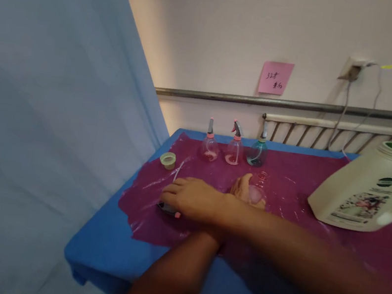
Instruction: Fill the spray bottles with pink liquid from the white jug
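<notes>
My forearms cross, the right one lying over the left. My left hand (244, 187) is wrapped around a clear round bottle (256, 193) with an open neck and no spray head. Over at the left, my right hand (189, 197) closes over a grey and pink spray head (169, 209), whose thin white tube (178, 171) sticks out beyond the fingers. Behind my hands stand two clear bottles with pink collars, one (210, 148) left of the other (233, 152), and a teal spray bottle (257, 153).
A small pale green cup or cap (167, 160) sits at the left of the maroon plastic sheet (147, 214) on the blue-covered table (100, 246). A large cream jug (364, 195) stands at the right. Blue curtain (47, 92) hangs at the left; a metal rail (226, 98) runs behind.
</notes>
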`<state>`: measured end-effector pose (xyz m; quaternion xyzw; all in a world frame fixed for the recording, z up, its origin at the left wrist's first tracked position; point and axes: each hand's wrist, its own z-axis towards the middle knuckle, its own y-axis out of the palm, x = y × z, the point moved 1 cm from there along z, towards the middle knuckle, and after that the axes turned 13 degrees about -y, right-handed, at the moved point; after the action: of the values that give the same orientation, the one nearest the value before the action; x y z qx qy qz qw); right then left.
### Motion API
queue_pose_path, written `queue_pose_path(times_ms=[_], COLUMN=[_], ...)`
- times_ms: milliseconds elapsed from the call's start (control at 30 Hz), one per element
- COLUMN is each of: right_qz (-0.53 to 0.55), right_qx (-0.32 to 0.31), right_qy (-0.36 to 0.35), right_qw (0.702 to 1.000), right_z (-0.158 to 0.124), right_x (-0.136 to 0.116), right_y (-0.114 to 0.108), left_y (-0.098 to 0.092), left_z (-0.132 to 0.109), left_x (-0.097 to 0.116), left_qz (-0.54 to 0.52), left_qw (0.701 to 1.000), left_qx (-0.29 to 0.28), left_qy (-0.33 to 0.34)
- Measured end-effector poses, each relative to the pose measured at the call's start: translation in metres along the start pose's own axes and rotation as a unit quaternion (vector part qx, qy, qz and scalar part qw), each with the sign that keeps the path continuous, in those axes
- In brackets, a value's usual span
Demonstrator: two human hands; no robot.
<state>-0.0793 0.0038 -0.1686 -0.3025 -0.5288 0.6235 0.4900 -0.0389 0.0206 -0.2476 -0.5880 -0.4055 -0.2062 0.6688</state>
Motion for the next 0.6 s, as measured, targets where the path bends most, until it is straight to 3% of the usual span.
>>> queue_pose_path(times_ms=[133,400,500,600], right_qz=[-0.015,-0.029,-0.04,-0.031], right_qx=[-0.051,-0.096,-0.063,0.013], right_qy=[0.011,0.085,0.086,0.081], right_qw=[0.999,0.991,0.993,0.996], right_z=[0.033,0.026,0.022,0.016], right_x=[0.01,0.008,0.003,-0.001], right_y=[0.019,0.02,0.007,-0.012], left_y=[0.0,0.009,0.009,0.005], left_z=[0.008,0.015,0.017,0.018], left_x=[-0.01,-0.019,-0.019,-0.021], left_qz=[0.0,0.008,0.01,0.022], left_qw=[1.0,1.0,1.0,0.999], left_qx=[-0.003,0.009,0.02,0.019], left_qy=[-0.006,0.013,0.008,0.019])
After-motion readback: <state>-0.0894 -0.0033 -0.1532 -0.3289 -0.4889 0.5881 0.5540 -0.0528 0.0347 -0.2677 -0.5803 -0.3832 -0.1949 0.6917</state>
